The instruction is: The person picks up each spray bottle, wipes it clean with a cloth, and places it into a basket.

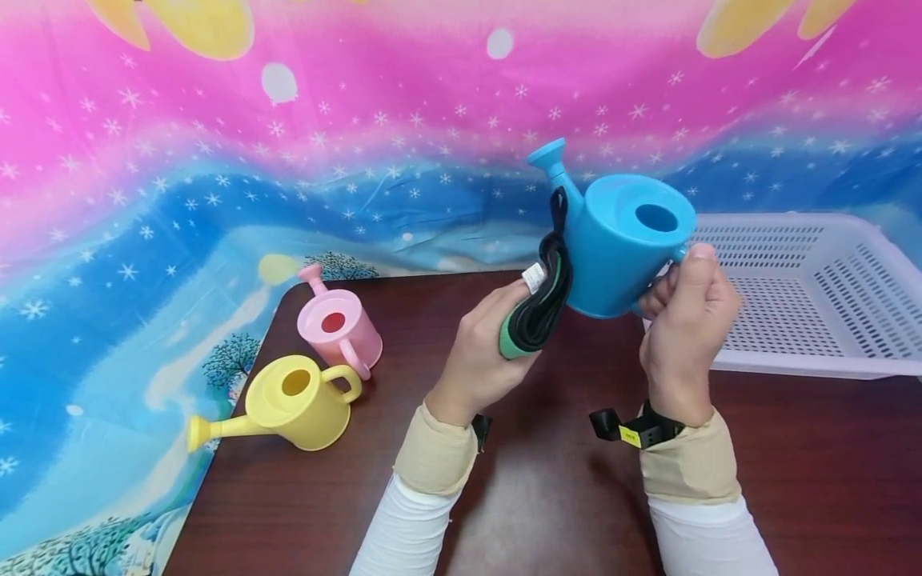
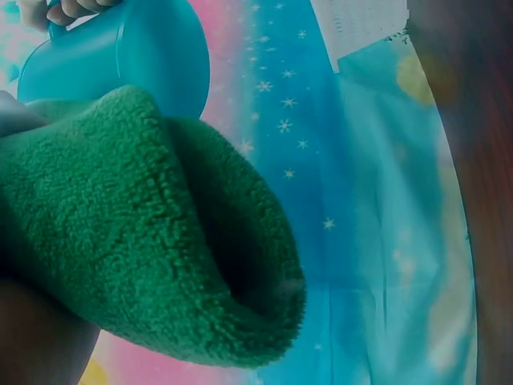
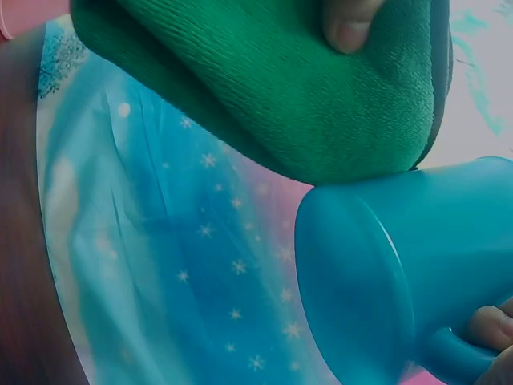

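A blue watering can (image 1: 612, 256) is held up above the table, spout pointing up and left. My right hand (image 1: 687, 320) grips it by the handle on its right side. In my left hand (image 1: 483, 352) is a folded cloth (image 1: 549, 296), dark on the side facing the head view, with a small white tag. The left wrist view shows its fuzzy green face (image 2: 152, 233). From the right wrist view, the green cloth (image 3: 304, 96) lies against the side of the can near its base, with a left fingertip pressing on it.
A pink watering can (image 1: 338, 324) and a yellow watering can (image 1: 298, 404) stand at the left of the brown table (image 1: 533, 496). A white perforated plastic basket (image 1: 799, 360) sits at the right. A patterned pink and blue cloth (image 1: 432, 104) hangs behind.
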A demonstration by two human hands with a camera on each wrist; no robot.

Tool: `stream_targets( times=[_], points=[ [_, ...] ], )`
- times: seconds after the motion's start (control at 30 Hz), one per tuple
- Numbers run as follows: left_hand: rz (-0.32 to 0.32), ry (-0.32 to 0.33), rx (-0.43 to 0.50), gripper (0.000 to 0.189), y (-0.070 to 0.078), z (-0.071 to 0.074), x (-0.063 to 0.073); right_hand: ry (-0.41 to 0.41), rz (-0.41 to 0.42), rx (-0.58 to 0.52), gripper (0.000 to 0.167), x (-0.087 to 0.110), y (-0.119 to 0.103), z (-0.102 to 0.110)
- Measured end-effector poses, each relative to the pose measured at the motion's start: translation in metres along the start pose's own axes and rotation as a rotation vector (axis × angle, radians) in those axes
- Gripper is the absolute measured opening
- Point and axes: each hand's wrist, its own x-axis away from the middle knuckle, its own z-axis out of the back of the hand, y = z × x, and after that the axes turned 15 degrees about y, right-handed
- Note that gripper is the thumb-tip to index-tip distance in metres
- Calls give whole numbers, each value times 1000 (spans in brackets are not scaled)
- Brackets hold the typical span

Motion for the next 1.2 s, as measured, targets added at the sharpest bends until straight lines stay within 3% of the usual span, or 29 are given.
stream_targets(
  times=[0.2,0.3,0.4,0.57,0.67,0.73,0.83,0.93,1.0,1.07,1.2],
  points=[
    [43,-93,-39,57,2,-3,2,16,47,13,54,-7,1,4],
    [82,-100,-76,54,0,-2,2,21,49,0,53,-8,1,5],
    [133,-64,-130,50,-6,0,1,26,14,-38,54,-8,0,4],
    [229,122,-186,44,-16,10,-2,-32,-30,-72,55,-4,-2,3],
    [290,263,-145,42,-17,15,-4,-110,-21,-47,56,-1,0,2],
    [327,366,-105,43,-16,17,-4,-159,20,23,55,1,1,3],
    [363,543,-50,43,-12,18,-5,-208,139,227,54,4,3,5],
    [339,687,-43,42,-10,18,-4,-238,259,463,53,6,4,9],
    [294,715,-46,40,-8,20,-5,-262,305,562,52,6,4,11],
    [226,692,-78,40,-7,22,-5,-296,339,628,51,7,4,12],
    [105,578,-147,40,-6,22,-6,-349,385,678,50,8,5,12]
  ],
)
